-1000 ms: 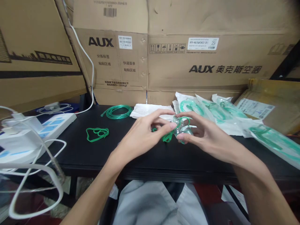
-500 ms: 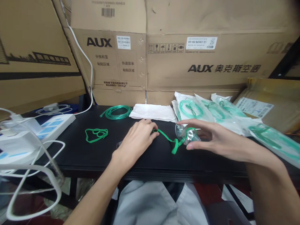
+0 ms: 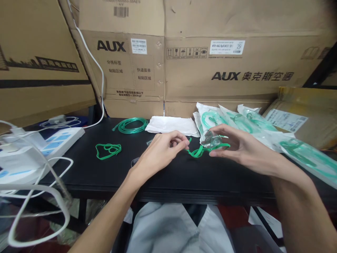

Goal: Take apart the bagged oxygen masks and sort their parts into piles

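Note:
My right hand [image 3: 238,147] is closed around a clear plastic mask [image 3: 210,140] just above the black table [image 3: 168,172]. A green elastic strap [image 3: 198,152] runs from the mask leftward to my left hand [image 3: 160,153], whose fingers pinch the strap's end. Both hands hover over the middle of the table. A loose green strap [image 3: 108,150] lies to the left, and a coil of green tubing [image 3: 131,125] rests further back.
An empty white pouch [image 3: 172,125] lies behind my hands. Several sealed packs with green masks [image 3: 237,123] spread along the right. A white power strip with cables [image 3: 39,147] occupies the left. Large cardboard boxes [image 3: 210,63] wall off the back.
My left hand went down to the table with the strap end, then lifted and drew closer to the mask. My right hand with the mask rose slightly.

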`<state>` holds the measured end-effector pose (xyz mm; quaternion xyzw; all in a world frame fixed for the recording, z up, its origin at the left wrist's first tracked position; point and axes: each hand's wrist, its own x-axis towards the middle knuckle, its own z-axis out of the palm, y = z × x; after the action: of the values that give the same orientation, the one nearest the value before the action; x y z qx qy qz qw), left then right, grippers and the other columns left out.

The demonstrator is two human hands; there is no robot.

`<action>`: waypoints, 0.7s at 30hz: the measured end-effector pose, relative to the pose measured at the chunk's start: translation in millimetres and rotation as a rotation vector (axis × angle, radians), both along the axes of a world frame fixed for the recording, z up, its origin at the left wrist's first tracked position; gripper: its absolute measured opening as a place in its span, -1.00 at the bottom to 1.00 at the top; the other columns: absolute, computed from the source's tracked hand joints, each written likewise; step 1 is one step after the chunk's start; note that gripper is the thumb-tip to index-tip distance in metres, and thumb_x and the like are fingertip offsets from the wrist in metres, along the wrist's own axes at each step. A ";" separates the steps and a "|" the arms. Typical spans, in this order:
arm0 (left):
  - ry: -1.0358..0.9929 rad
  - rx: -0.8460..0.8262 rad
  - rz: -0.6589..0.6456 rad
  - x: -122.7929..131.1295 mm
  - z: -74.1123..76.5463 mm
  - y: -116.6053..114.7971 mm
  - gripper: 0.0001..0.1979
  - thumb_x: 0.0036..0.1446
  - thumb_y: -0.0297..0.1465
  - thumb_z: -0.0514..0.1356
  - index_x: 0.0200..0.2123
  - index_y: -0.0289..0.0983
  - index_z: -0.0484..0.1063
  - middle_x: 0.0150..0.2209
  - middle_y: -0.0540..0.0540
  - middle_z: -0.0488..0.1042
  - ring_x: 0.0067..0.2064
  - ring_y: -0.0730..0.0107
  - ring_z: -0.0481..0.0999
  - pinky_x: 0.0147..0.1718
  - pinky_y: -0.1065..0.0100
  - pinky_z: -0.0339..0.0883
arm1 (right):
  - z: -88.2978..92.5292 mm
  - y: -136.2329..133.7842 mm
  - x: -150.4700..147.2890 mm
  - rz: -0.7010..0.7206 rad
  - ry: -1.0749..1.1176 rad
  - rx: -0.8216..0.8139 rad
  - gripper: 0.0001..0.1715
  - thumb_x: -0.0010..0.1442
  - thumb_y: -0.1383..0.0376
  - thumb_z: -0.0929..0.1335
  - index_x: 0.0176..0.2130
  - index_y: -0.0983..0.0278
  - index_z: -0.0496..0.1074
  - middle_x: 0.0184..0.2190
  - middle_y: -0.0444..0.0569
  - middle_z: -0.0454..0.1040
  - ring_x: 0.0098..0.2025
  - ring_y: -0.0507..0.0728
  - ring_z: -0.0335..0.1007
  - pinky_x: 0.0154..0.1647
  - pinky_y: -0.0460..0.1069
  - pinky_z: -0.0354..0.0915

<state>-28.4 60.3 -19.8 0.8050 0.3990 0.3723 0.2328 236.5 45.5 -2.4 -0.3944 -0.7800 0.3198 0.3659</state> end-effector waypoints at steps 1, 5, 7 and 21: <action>-0.065 -0.032 -0.029 1.4 1.6 -0.3 -0.77 0.37 -0.22 0.17 -0.16 -0.21 0.56 -0.24 -0.02 0.66 -0.24 0.34 0.55 -0.22 0.34 0.29 | 0.0 1.5 -0.4 0.004 0.020 0.020 -0.51 0.15 0.19 0.57 0.02 0.07 0.43 -0.02 -0.09 0.43 0.08 0.22 0.41 0.07 0.05 0.43; -0.234 -0.138 -0.130 3.3 5.1 -0.5 -0.74 0.35 -0.20 0.21 -0.15 -0.27 0.57 -0.24 -0.07 0.66 -0.15 0.33 0.61 -0.11 0.38 0.35 | 0.7 4.0 -1.3 -0.015 0.054 0.073 -0.47 0.12 0.23 0.59 0.03 0.08 0.42 -0.02 -0.09 0.46 0.07 0.21 0.42 0.07 0.02 0.41; -0.257 -0.164 -0.150 2.8 6.7 -1.6 -0.74 0.34 -0.20 0.23 -0.17 -0.28 0.57 -0.25 -0.07 0.66 -0.14 0.33 0.62 -0.09 0.38 0.36 | 1.6 2.8 -2.1 -0.013 0.083 0.058 -0.46 0.12 0.24 0.59 0.03 0.08 0.39 -0.01 -0.09 0.48 0.06 0.20 0.45 0.05 0.02 0.42; -0.281 -0.227 -0.231 3.2 15.2 -11.8 -0.80 0.32 -0.26 0.26 -0.21 -0.28 0.59 -0.26 -0.06 0.65 -0.16 0.32 0.63 -0.08 0.35 0.42 | 2.6 -3.6 -4.9 -0.023 0.175 -0.063 -0.43 0.17 0.18 0.56 0.07 0.02 0.30 0.01 -0.07 0.57 -0.02 0.22 0.58 -0.08 0.06 0.52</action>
<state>-25.2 48.5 -4.6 0.7542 0.3073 0.4042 0.4164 231.6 41.9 0.2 -0.3853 -0.7298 0.3733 0.4238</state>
